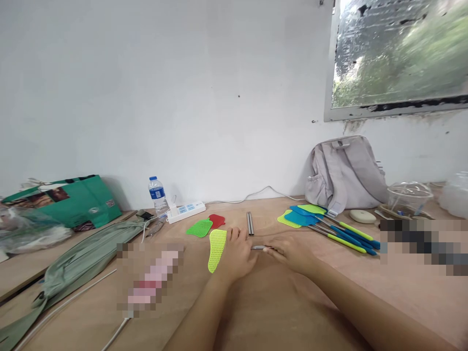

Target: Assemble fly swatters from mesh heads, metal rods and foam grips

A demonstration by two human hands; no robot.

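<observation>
My left hand (239, 253) is closed around the base of a yellow-green fly swatter head (217, 249), whose perforated face sticks out to the left. Between my hands runs a short metal tube (258, 247); its left end is hidden by my left hand. The fingers of my right hand (290, 252) pinch the tube's other end. Two loose metal tubes (250, 224) lie side by side just beyond my hands. A green swatter head (199, 228) and a red swatter head (218, 221) overlap at the left. On the right, several fly swatters with blue and yellow heads (300, 218) are piled together.
Against the wall stand a water bottle (157, 194), a white power strip (186, 211) and a grey backpack (345, 173). A green bag (87, 200) and grey-green cloth (91, 251) lie left. A plastic container (408, 197) is at right. Cables cross the wooden table (266, 312).
</observation>
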